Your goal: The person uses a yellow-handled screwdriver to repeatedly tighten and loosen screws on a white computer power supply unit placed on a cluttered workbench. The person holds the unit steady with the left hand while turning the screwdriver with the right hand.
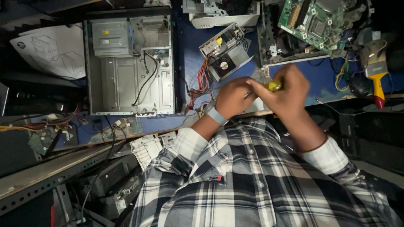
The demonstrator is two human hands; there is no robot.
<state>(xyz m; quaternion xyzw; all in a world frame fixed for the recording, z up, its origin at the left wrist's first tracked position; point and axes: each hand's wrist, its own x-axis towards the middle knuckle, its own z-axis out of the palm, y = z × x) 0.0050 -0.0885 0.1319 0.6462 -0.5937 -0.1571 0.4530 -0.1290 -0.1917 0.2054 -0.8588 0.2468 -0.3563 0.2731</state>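
Yellow-handled screwdriver (274, 85) gripped by right hand (286, 90), left hand (233, 98) touching (tip hidden)

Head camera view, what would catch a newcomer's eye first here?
Mid-frame, the left hand and right hand meet around a yellow-handled tool. To the left lies an opened computer case on the blue bench; a green circuit board sits top right.

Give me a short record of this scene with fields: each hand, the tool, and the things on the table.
left hand: closed, fingers meet the right hand
right hand: grips a yellow-handled tool
wrist: grey watch band
table: blue top
left of hands: open computer case
above hands: power supply with coloured wires
upper right: green circuit board
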